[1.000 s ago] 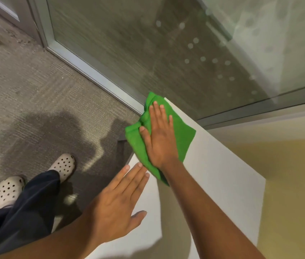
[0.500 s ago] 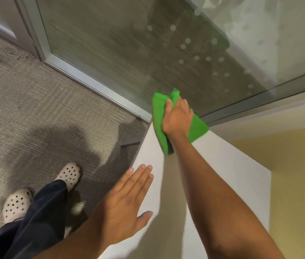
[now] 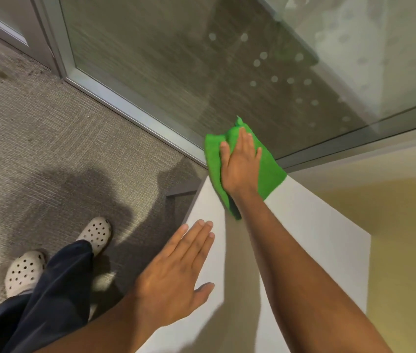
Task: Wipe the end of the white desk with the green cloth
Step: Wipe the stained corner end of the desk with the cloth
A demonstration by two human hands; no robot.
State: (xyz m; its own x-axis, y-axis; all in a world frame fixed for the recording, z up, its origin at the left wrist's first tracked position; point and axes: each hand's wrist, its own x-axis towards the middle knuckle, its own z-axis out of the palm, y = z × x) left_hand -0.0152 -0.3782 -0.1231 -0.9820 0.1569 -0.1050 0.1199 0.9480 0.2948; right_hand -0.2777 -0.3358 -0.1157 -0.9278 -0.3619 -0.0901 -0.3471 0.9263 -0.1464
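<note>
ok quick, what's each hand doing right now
left hand: open, flat, holding nothing, over the white desk.
right hand: open, palm pressing the green cloth onto the desk's far end.

white desk [image 3: 311,233] | on it: green cloth [image 3: 270,171] at far end, left hand [image 3: 173,278] flat

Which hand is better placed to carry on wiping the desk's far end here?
The right hand: it lies flat on the green cloth at the white desk far corner. The left hand is open and bare near the desk's left edge, away from the cloth.
</note>
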